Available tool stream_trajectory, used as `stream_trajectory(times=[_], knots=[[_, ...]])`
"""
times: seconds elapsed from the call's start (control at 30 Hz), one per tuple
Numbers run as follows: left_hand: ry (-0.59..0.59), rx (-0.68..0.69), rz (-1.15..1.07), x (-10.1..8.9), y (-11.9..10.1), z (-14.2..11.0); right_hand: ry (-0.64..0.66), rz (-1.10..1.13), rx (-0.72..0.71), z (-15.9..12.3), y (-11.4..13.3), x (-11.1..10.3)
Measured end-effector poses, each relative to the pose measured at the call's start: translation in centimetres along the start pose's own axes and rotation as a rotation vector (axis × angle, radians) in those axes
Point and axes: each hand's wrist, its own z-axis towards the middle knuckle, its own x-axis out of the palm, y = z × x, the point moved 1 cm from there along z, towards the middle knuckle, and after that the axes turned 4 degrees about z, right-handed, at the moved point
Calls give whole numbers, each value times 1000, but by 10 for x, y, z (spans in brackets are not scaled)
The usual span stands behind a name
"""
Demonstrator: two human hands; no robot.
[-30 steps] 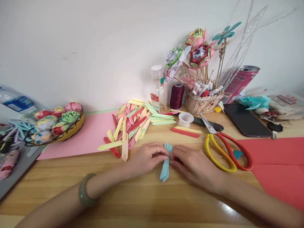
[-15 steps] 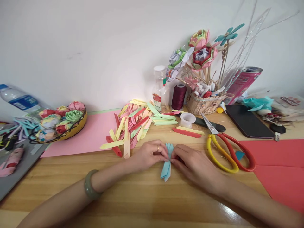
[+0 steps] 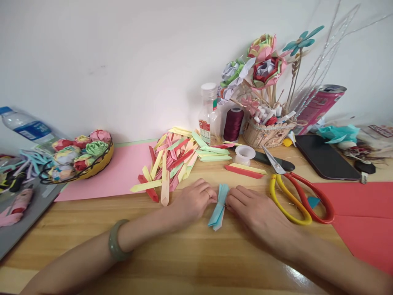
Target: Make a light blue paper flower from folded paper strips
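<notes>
Left hand [image 3: 198, 200] at nine o'clock and right hand [image 3: 250, 207] at three pinch a thread [image 3: 224, 205] across the blue strips [image 3: 217, 215].

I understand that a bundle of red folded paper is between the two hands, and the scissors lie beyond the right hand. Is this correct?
Not quite: the folded paper bundle is light blue, not red, as the head view shows. It is indeed between the left hand and right hand, with the scissors beyond the right hand.
</notes>
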Motion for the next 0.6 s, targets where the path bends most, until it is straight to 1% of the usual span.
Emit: stream_trajectory(times=[0.13, 0.23, 0.3, 0.37, 0.47, 0.6], knots=[[107, 48, 289, 1, -5, 2, -34, -97, -67, -1, 1, -1], [133, 174, 430, 0, -7, 7, -20, -152, -136, -1, 1, 0], [117, 268, 478, -2, -7, 9, -32, -145, -167, -1, 0, 1], [102, 327, 504, -3, -5, 11, -75, -128, -201, -3, -3, 1], [87, 331, 518, -6, -2, 13, -121, -107, -211, -5, -6, 1], [94, 304, 495, -7, 0, 14, -110, -146, -124, -5, -7, 2]])
